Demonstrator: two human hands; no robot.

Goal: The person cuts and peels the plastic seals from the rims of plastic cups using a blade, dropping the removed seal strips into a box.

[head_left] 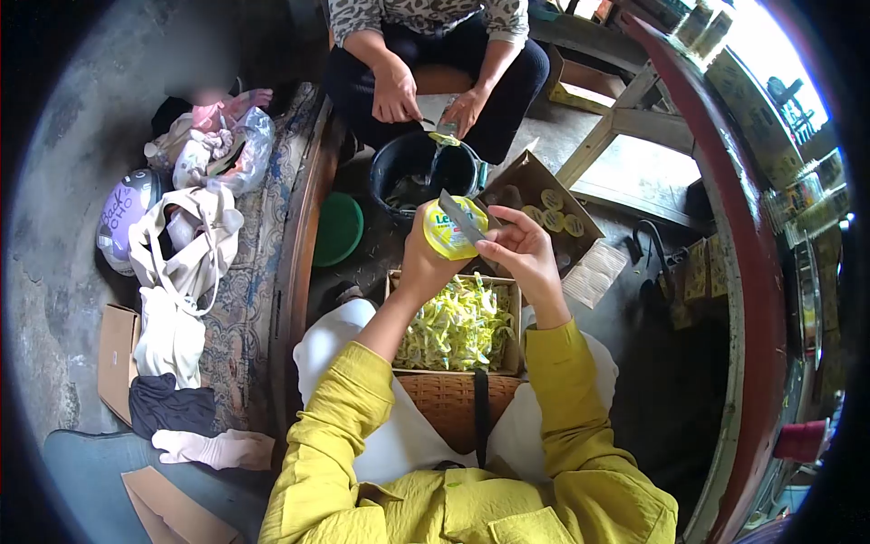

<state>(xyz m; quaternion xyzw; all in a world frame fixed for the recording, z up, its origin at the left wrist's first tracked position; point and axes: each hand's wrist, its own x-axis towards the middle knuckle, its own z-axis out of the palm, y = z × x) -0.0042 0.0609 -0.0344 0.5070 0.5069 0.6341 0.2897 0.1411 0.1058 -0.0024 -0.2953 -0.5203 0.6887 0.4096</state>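
My left hand (420, 258) grips a plastic drink cup with a yellow printed lid (444, 240), the lid facing up toward me. In my right hand (530, 258) is a flat grey knife blade (464, 218), pinched between thumb and fingers, lying across the lid near its right side. The cup's sides are mostly hidden by my left hand. Below both hands, a cardboard box (453, 370) between my knees holds a heap of yellow-green plastic strips (458, 326).
Opposite me, a person's hands (464, 111) hold a small yellow-lidded piece and a tool over a black bucket (385, 195). Right of it, an open carton (580, 213) contains several yellow-lidded cups (553, 220). A green round lid (338, 231) lies left; a wooden bench (671, 127) stands right.
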